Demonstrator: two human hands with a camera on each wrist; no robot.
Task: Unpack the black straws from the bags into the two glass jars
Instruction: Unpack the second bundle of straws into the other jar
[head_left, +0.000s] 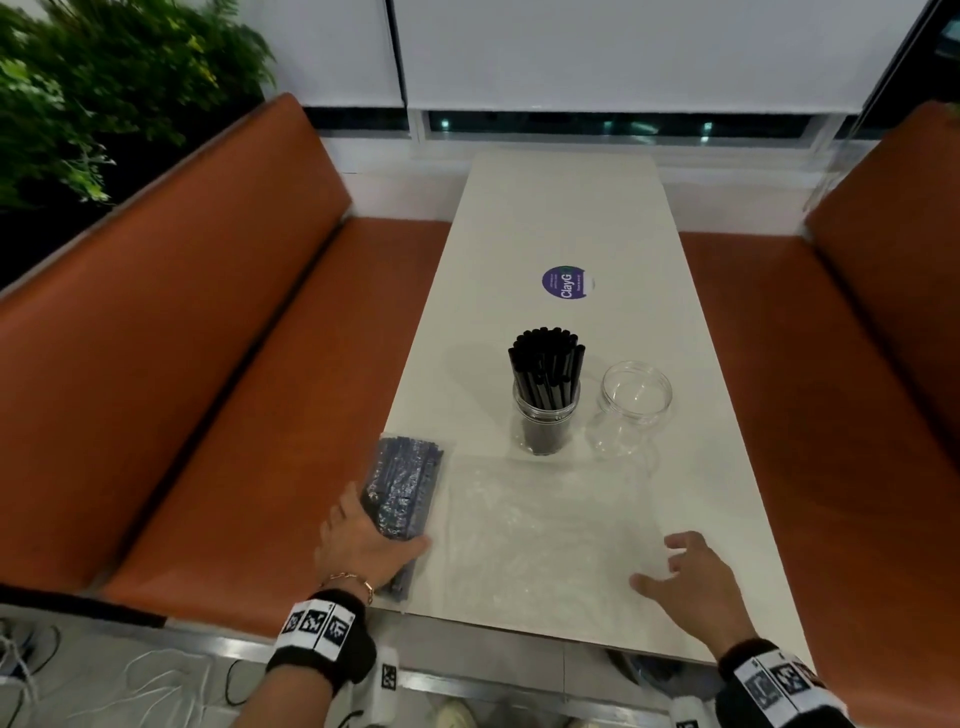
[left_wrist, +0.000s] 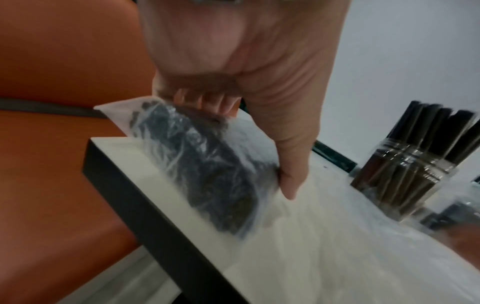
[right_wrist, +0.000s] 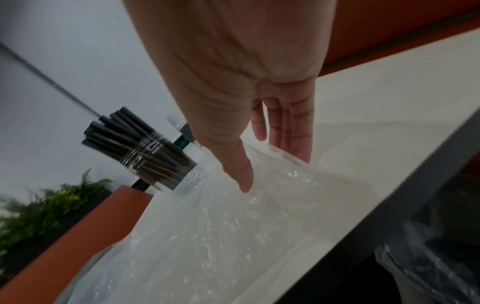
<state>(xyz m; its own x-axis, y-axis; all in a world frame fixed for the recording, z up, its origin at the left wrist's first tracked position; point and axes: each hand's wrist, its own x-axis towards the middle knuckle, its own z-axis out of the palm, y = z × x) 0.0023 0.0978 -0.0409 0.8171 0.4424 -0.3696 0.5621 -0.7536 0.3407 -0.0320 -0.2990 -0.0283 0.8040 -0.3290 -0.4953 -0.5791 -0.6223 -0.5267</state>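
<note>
A clear bag of black straws (head_left: 402, 491) lies flat at the near left corner of the table (head_left: 566, 218), its long axis running from the near edge away toward the far end, tilted slightly to the right, with the straws inside lined up along that same axis. The left hand (head_left: 363, 540) grips the bag's near half: in the left wrist view the fingers (left_wrist: 205, 100) are curled over the top of the pack and the thumb presses along its right side, so the hand is clamped on it. Just to the right of that bag, an empty clear bag (head_left: 545, 525) is spread flat and crinkled across the near middle of the table. The right hand (head_left: 691, 577) hovers at that bag's right edge with its fingers (right_wrist: 298, 131) straight and slightly apart, thumb spread, gripping nothing; whether the tips touch the plastic cannot be told. Beyond the empty bag stands a glass jar (head_left: 545, 421) packed with upright black straws (head_left: 548, 364), their ends fanning out above the rim. Just to its right sits a second glass jar (head_left: 631, 405), empty. Farther along the table is a round purple sticker (head_left: 566, 282). Orange bench seats (head_left: 218, 364) flank the table on both sides, and a green plant (head_left: 93, 78) stands behind the left one.
</note>
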